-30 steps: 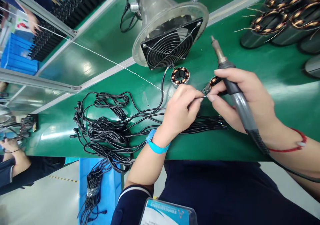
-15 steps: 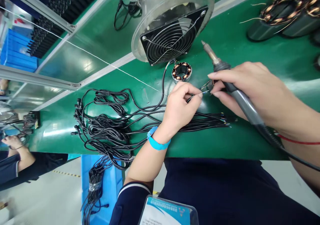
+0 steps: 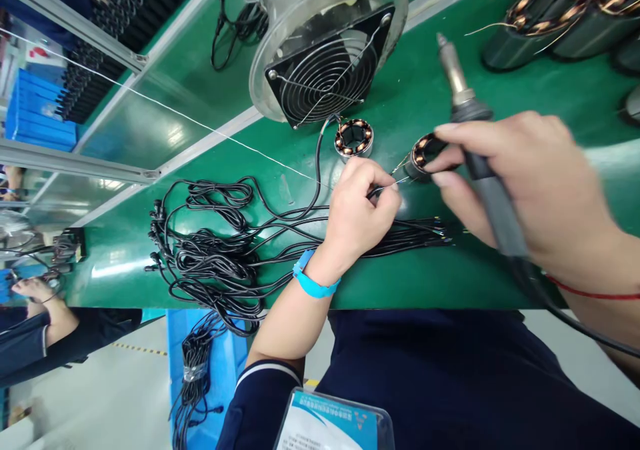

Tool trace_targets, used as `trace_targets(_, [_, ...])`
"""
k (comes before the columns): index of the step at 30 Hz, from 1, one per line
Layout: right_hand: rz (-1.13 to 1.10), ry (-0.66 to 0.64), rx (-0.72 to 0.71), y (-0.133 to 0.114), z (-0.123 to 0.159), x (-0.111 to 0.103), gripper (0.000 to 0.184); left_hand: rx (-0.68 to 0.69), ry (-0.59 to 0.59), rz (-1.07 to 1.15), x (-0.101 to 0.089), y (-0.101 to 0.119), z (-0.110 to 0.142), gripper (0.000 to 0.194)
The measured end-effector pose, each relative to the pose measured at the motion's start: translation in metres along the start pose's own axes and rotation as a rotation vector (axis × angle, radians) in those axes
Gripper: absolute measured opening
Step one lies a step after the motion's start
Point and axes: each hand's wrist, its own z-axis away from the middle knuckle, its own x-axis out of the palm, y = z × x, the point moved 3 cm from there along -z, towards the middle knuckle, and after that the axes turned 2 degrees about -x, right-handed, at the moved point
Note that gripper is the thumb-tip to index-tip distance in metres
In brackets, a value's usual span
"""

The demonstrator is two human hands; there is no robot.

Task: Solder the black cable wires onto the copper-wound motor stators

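Note:
My left hand (image 3: 361,215), with a blue wristband, pinches a thin wire end and holds it toward a small copper-wound stator (image 3: 419,155). My right hand (image 3: 530,183) steadies that stator with thumb and fingertips while also gripping a grey soldering iron (image 3: 475,145), whose tip points up and away from the work. A second small stator (image 3: 354,137) lies on the green mat (image 3: 430,283) just below the fan (image 3: 327,70).
A tangle of black cables (image 3: 215,250) covers the mat to the left, with a row of their stripped ends under my hands. Larger wound stators (image 3: 555,17) stand at the top right. A taut thin wire crosses the bench. A co-worker's arm (image 3: 45,317) shows at far left.
My right hand has tilted the soldering iron more upright and moved the stator slightly right; my left hand stays pinched on the wire. The view shifted a little.

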Motion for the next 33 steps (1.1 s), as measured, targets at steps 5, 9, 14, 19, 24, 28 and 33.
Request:
trace_targets(5, [-0.263,0.126,0.151,-0.006,0.028,-0.026,0.047,0.057,-0.01,-0.039,0.003,0.002,0.002,0.016])
trace_targets(9, [-0.268,0.168,0.133,-0.009,0.043,-0.023,0.045,0.148,0.058,-0.052,0.003,0.002,0.003,0.017])
trace_targets(14, [-0.291,0.07,0.236,-0.005,0.029,-0.007,0.044,0.188,0.089,-0.069,0.003,0.0,0.004,0.018])
trace_targets(19, [-0.13,-0.158,0.081,0.002,0.0,-0.005,0.047,0.184,0.108,-0.03,0.003,0.001,0.003,0.02])
trace_targets(24, [-0.144,-0.184,0.028,0.006,-0.008,-0.003,0.043,0.202,0.103,-0.039,0.004,-0.001,0.002,0.019])
trace_targets(28, [-0.078,-0.245,0.003,0.011,-0.007,0.006,0.045,0.192,0.103,-0.044,0.005,-0.002,0.002,0.019])
trace_targets(33, [-0.191,-0.207,0.013,0.014,-0.008,0.009,0.039,0.192,0.121,-0.021,0.006,-0.002,0.003,0.02])
